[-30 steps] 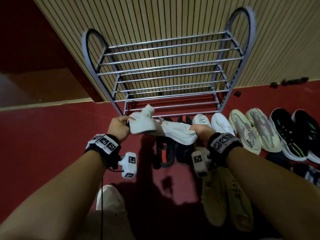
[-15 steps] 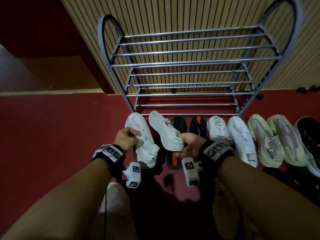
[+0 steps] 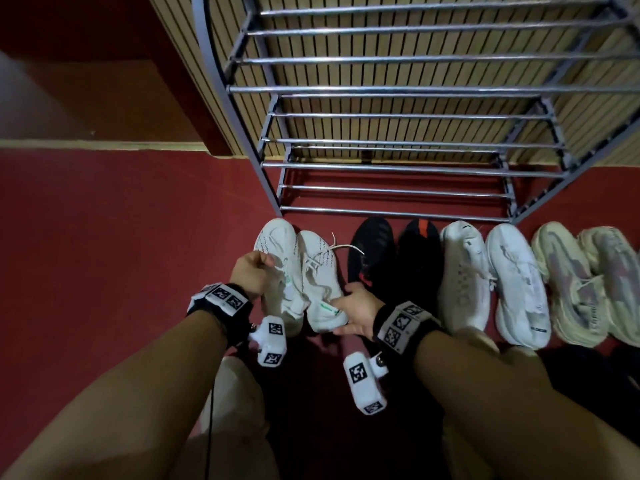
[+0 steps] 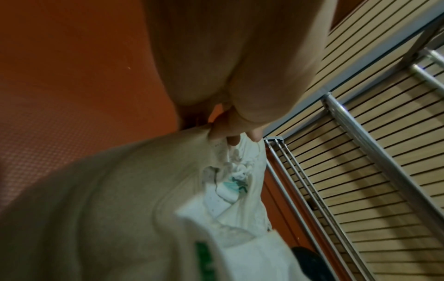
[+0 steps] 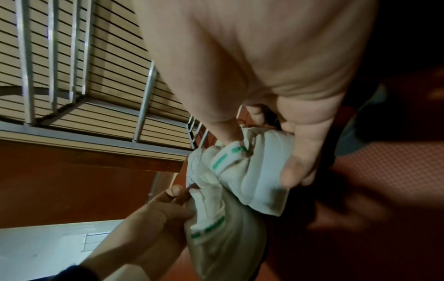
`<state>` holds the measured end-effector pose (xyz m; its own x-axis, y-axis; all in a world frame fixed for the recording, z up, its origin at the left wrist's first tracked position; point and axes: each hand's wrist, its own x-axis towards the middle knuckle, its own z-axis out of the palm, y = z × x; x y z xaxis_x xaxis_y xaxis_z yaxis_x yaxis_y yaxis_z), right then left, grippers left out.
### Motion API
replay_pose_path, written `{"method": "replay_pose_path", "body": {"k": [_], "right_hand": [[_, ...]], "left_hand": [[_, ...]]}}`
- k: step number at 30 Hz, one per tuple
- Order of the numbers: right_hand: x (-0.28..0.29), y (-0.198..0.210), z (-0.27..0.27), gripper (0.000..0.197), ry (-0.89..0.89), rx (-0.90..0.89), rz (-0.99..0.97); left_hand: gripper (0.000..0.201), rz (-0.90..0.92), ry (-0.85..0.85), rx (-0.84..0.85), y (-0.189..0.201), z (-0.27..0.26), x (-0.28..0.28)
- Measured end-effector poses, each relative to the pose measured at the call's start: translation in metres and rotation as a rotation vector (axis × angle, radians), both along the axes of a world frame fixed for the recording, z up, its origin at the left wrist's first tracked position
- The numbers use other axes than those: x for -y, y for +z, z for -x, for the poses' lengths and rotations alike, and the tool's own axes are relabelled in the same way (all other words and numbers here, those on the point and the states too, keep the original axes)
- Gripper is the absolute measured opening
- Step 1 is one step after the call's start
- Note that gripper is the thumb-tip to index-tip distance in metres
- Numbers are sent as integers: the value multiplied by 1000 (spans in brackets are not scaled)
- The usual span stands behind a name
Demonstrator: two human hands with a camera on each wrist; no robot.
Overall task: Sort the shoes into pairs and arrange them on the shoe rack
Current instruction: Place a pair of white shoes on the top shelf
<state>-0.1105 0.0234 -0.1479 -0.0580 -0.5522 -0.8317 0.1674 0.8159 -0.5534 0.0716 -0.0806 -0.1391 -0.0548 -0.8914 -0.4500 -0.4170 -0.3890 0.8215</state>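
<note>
pairing nearly done, racking not begun.
the left hand [image 3: 254,273] pinches the tongue of one white knit lace-up sneaker [image 3: 277,268] and the right hand [image 3: 356,313] grips the heel of its twin [image 3: 320,278], side by side on the red floor [image 3: 104,237] by the front left corner of the grey metal shoe rack [image 3: 398,90], whose bars carry no shoes; black sneakers [image 3: 394,258], white sneakers [image 3: 491,278] and cream sneakers [image 3: 588,282] stand paired beside them.
</note>
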Motion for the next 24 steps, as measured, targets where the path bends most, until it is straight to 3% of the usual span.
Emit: {"method": "replay_pose_path", "body": {"k": [9,14,19,24], "right_hand": [[6,-9,-10,57,165,-55,32],[-2,-8,-20,22,354,-133,144],[0,-9,-22,34,418,-203,164],[9,-14,-12,35,487,-396,156]], "left_hand": [[18,-36,-38,93,-20,-4,8],[27,-118,-55,29,-20,-4,9],[43,-196,-116,-31,-23,2,2],[35,-125,-41,30,-25,3,1]]}}
